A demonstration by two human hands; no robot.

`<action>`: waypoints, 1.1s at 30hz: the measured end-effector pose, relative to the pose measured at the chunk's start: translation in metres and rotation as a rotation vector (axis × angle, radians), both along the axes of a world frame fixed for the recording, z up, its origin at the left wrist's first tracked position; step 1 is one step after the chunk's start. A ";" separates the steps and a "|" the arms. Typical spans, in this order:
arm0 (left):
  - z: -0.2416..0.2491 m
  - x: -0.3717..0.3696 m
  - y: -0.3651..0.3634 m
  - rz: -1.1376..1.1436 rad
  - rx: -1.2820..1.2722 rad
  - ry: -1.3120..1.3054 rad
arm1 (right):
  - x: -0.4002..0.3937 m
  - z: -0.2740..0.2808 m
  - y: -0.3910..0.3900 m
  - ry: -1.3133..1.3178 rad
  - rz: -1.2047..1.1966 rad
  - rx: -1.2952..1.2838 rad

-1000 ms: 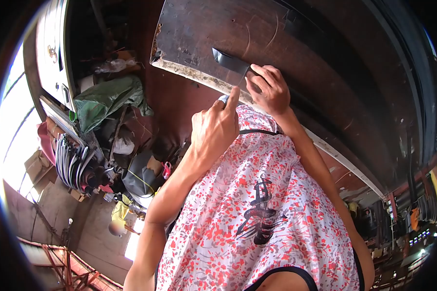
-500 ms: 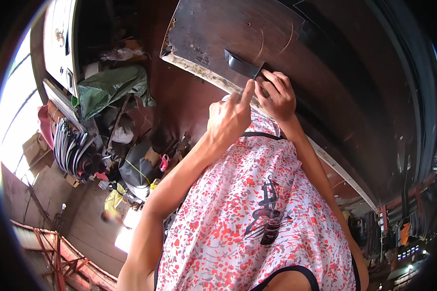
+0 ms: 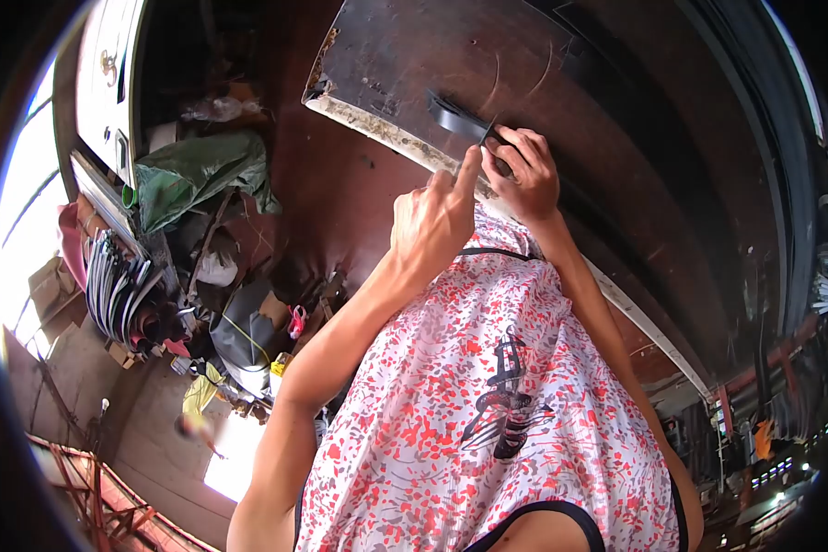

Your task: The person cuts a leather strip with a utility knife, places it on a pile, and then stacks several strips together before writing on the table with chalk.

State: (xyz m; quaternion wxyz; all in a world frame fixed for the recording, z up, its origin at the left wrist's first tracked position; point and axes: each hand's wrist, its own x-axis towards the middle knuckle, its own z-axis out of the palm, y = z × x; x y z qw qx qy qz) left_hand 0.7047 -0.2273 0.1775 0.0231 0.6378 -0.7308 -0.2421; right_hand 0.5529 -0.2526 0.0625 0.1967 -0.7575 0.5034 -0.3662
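Note:
A glossy black strip [image 3: 457, 120], bent into a loop, lies on its edge on the dark tabletop [image 3: 414, 69] near the table's worn pale edge. My right hand [image 3: 529, 177] is closed on the strip's right end, fingertips pinched together. From the other side, my left hand [image 3: 432, 216] meets the same end. Its index finger is stretched to the strip's edge while the other fingers are curled. The left thumb is mostly hidden behind the hand.
On the left are a green plastic sheet [image 3: 207, 170], a bundle of curved strips [image 3: 115, 290] and a dark grey bag [image 3: 244, 331]. A person in a yellow top [image 3: 200, 394] is farther off at lower left. Dark hanging strips [image 3: 805, 396] line the right side.
The black strip's free part has turned slightly and shows as a rounder loop. Both hands stay at its right end with small finger shifts. The view has shifted a little.

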 end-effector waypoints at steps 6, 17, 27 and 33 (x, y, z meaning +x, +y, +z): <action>-0.041 0.016 0.032 0.002 -0.057 0.136 | 0.001 0.001 0.004 -0.018 -0.020 0.056; 0.030 0.017 0.006 -0.056 0.243 -0.028 | 0.003 -0.001 0.007 -0.046 -0.021 0.059; 0.035 0.017 0.000 -0.057 0.249 -0.024 | 0.004 -0.002 0.015 -0.036 -0.020 0.085; 0.028 0.015 -0.002 -0.089 0.242 -0.095 | 0.005 0.004 0.015 -0.038 -0.013 0.116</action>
